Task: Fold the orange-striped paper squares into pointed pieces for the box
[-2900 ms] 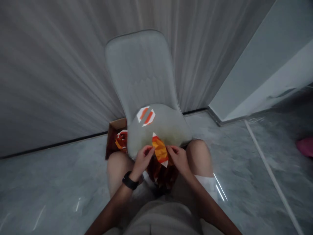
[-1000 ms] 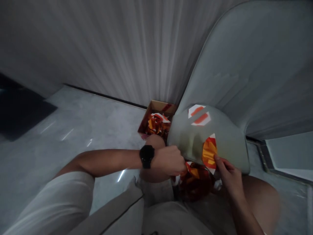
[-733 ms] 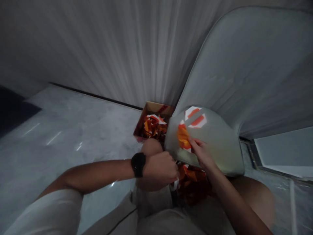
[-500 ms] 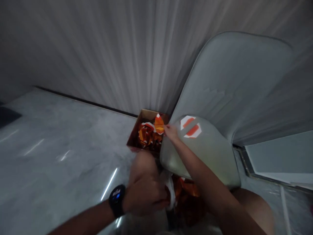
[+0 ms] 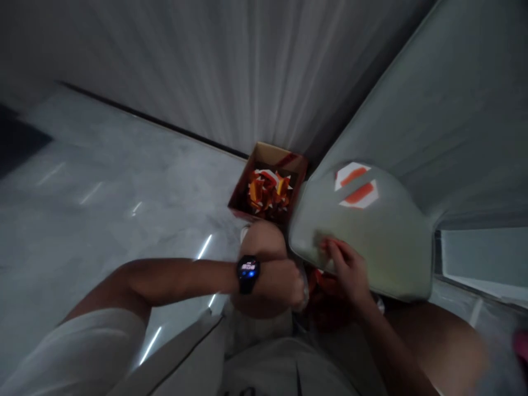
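My left hand (image 5: 284,285), with a black watch on the wrist, is a closed fist by my left knee, gripping the white edge of a bag (image 5: 306,294) in my lap. The bag holds a pile of orange and red folded papers (image 5: 325,300). My right hand (image 5: 348,268) rests at the front edge of the grey chair seat (image 5: 391,247), just above that pile, fingers loosely apart and holding nothing that I can make out. A brown cardboard box (image 5: 247,184) on the floor to the left of the chair holds several folded orange papers (image 5: 268,190).
A white and orange paper piece (image 5: 357,184) lies at the back of the seat, below the grey chair back (image 5: 433,104). A pale curtain (image 5: 206,66) hangs behind the box. Glossy marble floor (image 5: 103,192) spreads to the left. My bare knees flank the lap pile.
My right hand carried the folded orange paper from the seat leftward to the box, let it go there and came back to the seat's front edge. My left fist stayed by my knee.
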A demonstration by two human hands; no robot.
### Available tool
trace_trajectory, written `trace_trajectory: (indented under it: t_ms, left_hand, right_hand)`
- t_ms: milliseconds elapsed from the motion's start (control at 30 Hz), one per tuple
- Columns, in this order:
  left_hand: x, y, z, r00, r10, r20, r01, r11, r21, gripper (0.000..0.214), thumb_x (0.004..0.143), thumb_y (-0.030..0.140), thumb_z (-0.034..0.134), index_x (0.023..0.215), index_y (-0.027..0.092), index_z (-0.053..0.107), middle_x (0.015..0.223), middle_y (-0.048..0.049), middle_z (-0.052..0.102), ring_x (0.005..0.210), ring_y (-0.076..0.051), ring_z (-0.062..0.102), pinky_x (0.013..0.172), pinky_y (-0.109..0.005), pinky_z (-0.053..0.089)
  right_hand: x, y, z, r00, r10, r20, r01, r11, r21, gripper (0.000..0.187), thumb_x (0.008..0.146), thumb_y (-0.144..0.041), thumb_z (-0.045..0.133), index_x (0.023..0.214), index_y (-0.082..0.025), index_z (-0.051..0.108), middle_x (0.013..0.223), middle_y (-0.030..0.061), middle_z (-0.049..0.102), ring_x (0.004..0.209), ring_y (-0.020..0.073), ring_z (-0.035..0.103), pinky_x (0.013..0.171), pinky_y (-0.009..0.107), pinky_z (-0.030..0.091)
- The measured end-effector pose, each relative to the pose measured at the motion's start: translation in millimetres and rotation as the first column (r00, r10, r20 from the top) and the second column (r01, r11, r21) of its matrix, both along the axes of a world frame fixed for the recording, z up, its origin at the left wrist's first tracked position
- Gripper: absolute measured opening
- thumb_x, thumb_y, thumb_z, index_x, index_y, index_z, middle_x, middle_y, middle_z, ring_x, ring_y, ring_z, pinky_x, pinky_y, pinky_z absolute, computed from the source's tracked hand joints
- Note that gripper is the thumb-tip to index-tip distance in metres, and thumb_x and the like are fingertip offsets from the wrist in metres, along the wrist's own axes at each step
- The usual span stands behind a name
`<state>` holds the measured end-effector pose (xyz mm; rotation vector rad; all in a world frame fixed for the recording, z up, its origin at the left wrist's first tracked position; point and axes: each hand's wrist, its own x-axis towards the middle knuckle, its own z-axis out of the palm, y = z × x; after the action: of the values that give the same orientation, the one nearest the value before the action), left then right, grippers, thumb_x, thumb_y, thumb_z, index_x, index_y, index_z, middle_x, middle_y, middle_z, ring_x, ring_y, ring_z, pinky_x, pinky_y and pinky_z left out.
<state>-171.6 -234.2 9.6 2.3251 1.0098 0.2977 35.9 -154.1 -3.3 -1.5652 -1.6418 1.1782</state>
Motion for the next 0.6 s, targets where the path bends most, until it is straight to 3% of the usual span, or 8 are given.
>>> trace_trajectory:
  t_ms: [133, 267, 433, 533, 567, 600]
  left_hand:
    - [38, 27, 6.3, 0.957, -0.288, 0.032, 0.286, 0.957, 0.054, 0.027, 0.084, 0.014, 0.061, 0.060, 0.026, 0.065, 0.074, -0.0058, 0.073, 0.075, -0.022, 0.064, 0.066, -0.037, 0.042]
    - [61, 36, 18.3, 0.946, -0.322, 0.029, 0.322, 0.947, 0.019, 0.027, 0.084, 0.016, 0.061, 0.059, 0.025, 0.063, 0.073, -0.0056, 0.072, 0.075, -0.022, 0.065, 0.069, -0.037, 0.044]
    - [106, 19, 18.1, 0.950, -0.311, 0.036, 0.312, 0.950, -0.025, 0.022, 0.086, 0.030, 0.064, 0.064, 0.028, 0.065, 0.077, -0.0054, 0.074, 0.076, -0.024, 0.068, 0.066, -0.039, 0.048]
    - [136, -5, 2.8, 0.954, -0.295, 0.049, 0.297, 0.954, -0.047, 0.025, 0.090, 0.045, 0.056, 0.075, 0.029, 0.068, 0.079, -0.0065, 0.075, 0.073, -0.024, 0.070, 0.054, -0.038, 0.045]
    - [140, -11, -6.1, 0.976, -0.212, 0.045, 0.215, 0.971, -0.100, 0.027, 0.088, 0.051, 0.056, 0.076, 0.031, 0.069, 0.079, -0.0051, 0.075, 0.074, -0.022, 0.072, 0.054, -0.036, 0.045]
    - [140, -16, -15.8, 0.999, -0.044, -0.001, 0.043, 0.985, -0.168, 0.028, 0.085, 0.055, 0.058, 0.074, 0.032, 0.068, 0.078, -0.0025, 0.075, 0.074, -0.021, 0.072, 0.054, -0.034, 0.044]
  right_hand:
    - [106, -39, 21.6, 0.923, -0.283, 0.260, 0.269, 0.959, 0.088, 0.058, 0.082, -0.064, 0.059, 0.107, -0.015, 0.076, 0.086, 0.0106, 0.077, 0.083, 0.0259, 0.073, 0.078, 0.037, 0.057]
    - [155, -54, 22.1, 0.811, -0.490, 0.321, 0.477, 0.870, 0.125, 0.065, 0.079, -0.069, 0.056, 0.104, -0.012, 0.076, 0.089, 0.0144, 0.078, 0.085, 0.0291, 0.073, 0.076, 0.037, 0.056]
    - [162, -57, 7.6, 0.847, -0.443, 0.293, 0.406, 0.896, 0.180, 0.071, 0.080, -0.074, 0.049, 0.102, -0.012, 0.077, 0.093, 0.0172, 0.078, 0.086, 0.0316, 0.074, 0.078, 0.041, 0.057]
    - [169, -51, 8.0, 0.929, -0.323, 0.181, 0.280, 0.933, 0.227, 0.063, 0.079, -0.074, 0.053, 0.093, -0.019, 0.079, 0.093, 0.0143, 0.079, 0.087, 0.0320, 0.075, 0.081, 0.043, 0.059]
    - [175, -48, 10.2, 0.957, -0.260, 0.127, 0.226, 0.946, 0.233, 0.058, 0.079, -0.073, 0.056, 0.090, -0.021, 0.079, 0.092, 0.0125, 0.079, 0.087, 0.0315, 0.075, 0.081, 0.042, 0.060]
    - [182, -44, 13.3, 0.965, -0.249, 0.086, 0.221, 0.942, 0.253, 0.053, 0.079, -0.071, 0.058, 0.089, -0.024, 0.079, 0.090, 0.0109, 0.080, 0.084, 0.0306, 0.076, 0.078, 0.041, 0.061]
